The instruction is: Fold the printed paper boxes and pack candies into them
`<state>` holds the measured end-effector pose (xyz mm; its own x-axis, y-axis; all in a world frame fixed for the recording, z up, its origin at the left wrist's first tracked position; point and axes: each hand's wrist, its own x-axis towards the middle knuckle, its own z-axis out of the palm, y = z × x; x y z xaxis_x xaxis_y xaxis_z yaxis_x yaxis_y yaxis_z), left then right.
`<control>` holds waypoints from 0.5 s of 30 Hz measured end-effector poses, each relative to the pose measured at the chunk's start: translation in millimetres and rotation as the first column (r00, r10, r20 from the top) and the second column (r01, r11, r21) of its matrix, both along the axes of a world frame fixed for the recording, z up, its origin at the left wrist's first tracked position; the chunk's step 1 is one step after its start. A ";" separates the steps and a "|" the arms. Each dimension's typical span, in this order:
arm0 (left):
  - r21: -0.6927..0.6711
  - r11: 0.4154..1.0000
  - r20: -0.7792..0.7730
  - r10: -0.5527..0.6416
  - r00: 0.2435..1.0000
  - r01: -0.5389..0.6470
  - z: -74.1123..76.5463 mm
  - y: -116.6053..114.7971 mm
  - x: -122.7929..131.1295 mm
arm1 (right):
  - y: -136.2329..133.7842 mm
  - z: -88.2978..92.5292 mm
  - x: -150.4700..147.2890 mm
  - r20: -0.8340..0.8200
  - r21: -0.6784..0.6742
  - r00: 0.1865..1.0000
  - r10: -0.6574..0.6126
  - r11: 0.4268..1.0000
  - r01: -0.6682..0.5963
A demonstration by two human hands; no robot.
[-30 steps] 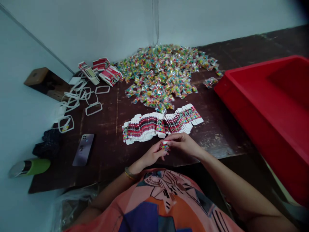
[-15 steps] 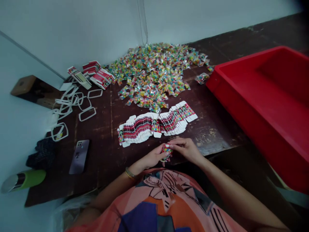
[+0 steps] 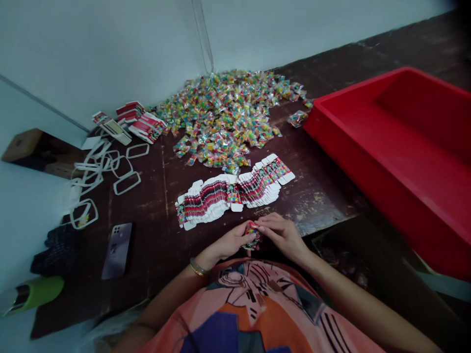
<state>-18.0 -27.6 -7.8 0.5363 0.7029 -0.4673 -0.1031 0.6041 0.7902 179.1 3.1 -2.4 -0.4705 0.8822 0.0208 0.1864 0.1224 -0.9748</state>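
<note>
A small printed box (image 3: 252, 236), red with colourful dots, is held between my hands at the table's front edge. My left hand (image 3: 231, 241) is closed around its left side, the thumb across its face. At the box's top end, my right hand (image 3: 281, 233) pinches with thumb and fingertips. Just beyond lies a fanned row of flat printed cartons (image 3: 206, 203) with white flaps. Behind that row is a big heap of clear packets of colourful candy (image 3: 228, 117).
A large red tray (image 3: 368, 147) stands at the right. On the left lie white loops (image 3: 127, 182), a phone (image 3: 117, 251), a green bottle (image 3: 44, 290), a dark cloth (image 3: 55, 252) and a wooden box (image 3: 44, 152). Stacked cartons (image 3: 147, 127) sit near the wall.
The camera view has shifted slightly. The white flap at the box's top no longer shows, and my right fingers remain at that end. Both hands still hold the box.
</note>
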 end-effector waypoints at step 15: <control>0.071 0.997 0.018 0.002 1.000 -0.003 -2.7 6.3 10.9 | 44.7 46.1 128.5 0.365 -0.212 0.916 0.168 0.973 -0.094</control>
<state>-7.1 -21.3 -10.5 0.5423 0.7350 -0.4070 -0.1186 0.5465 0.8290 307.6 47.8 43.8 -0.5220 0.7824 -0.3397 0.5397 -0.0055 -0.8419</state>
